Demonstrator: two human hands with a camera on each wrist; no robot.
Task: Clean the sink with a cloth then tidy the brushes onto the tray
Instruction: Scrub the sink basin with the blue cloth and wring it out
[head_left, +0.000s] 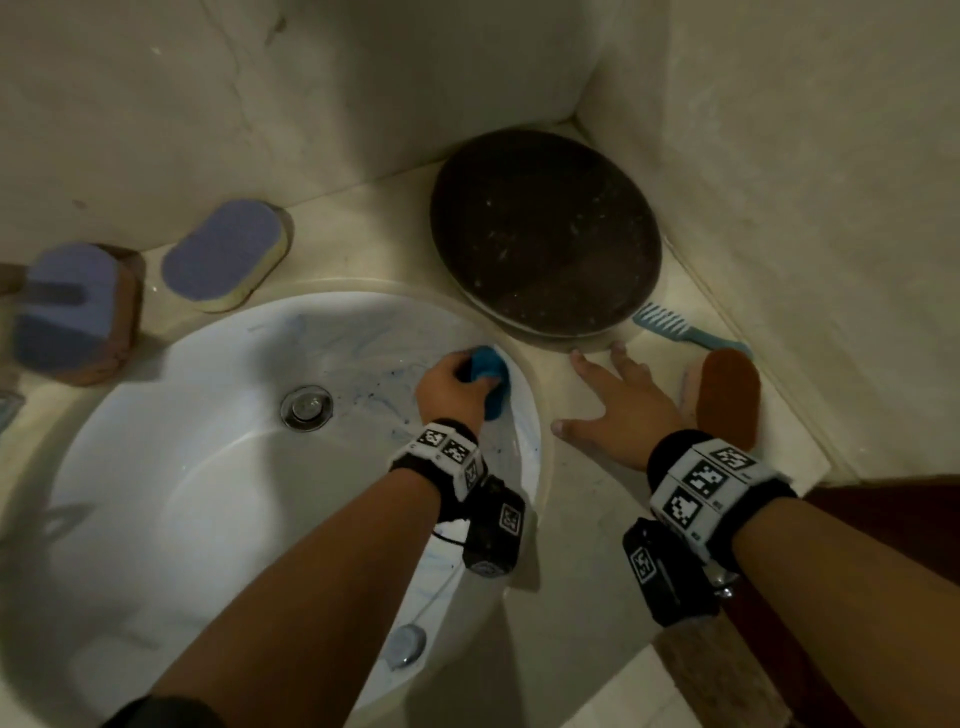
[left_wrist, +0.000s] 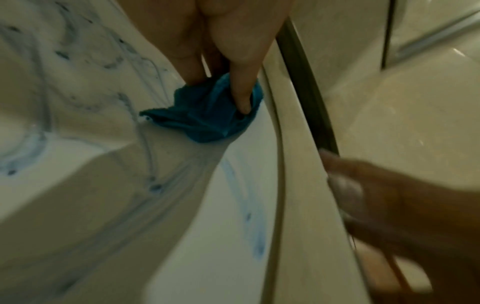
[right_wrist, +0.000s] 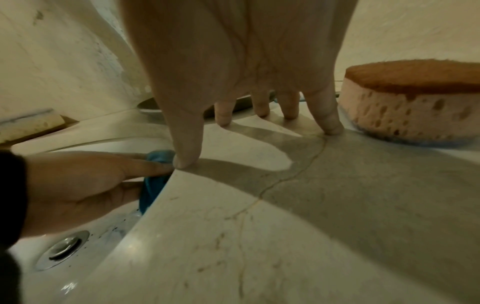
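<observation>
My left hand (head_left: 457, 382) grips a bunched blue cloth (head_left: 488, 366) and presses it against the right inner wall of the white sink (head_left: 208, 467), just under the rim. In the left wrist view the cloth (left_wrist: 207, 119) sits under my fingers, with blue smears streaking the basin. My right hand (head_left: 618, 400) rests flat with spread fingers on the counter beside the sink, near the dark round tray (head_left: 545, 234). A light-blue comb-like brush (head_left: 685, 330) lies right of the tray.
A brown-topped sponge (head_left: 727, 395) sits right of my right hand, also seen as the sponge (right_wrist: 415, 98). Two purple-topped scrub pads (head_left: 223, 254) (head_left: 72, 306) lie behind the sink on the left. The drain (head_left: 306, 408) is at the basin's centre. Walls close in at the back and right.
</observation>
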